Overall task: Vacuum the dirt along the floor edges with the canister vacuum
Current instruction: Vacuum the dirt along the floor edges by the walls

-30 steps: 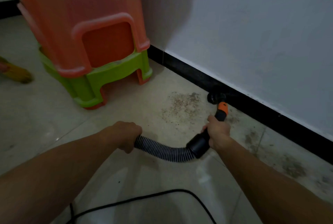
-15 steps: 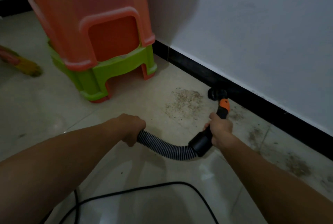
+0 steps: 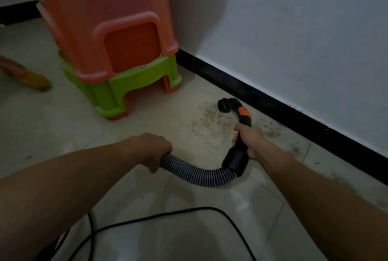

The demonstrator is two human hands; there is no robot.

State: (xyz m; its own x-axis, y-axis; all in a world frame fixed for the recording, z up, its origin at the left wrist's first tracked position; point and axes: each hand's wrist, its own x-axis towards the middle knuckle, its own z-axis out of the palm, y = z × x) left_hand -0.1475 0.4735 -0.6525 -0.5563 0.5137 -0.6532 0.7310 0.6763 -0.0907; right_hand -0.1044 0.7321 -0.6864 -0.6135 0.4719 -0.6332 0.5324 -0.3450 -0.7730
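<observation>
Gripping the ribbed hose with fingers curled right round it, the left hand takes up slack. Gritty dirt speckles the floor at two o'clock from it, the nozzle poised at the patch's one o'clock edge. The right hand wraps fully round the handle. Best to drag the nozzle low and slowly toward seven o'clock through the grit, then along the skirting board toward four o'clock, where more dirt lies
</observation>
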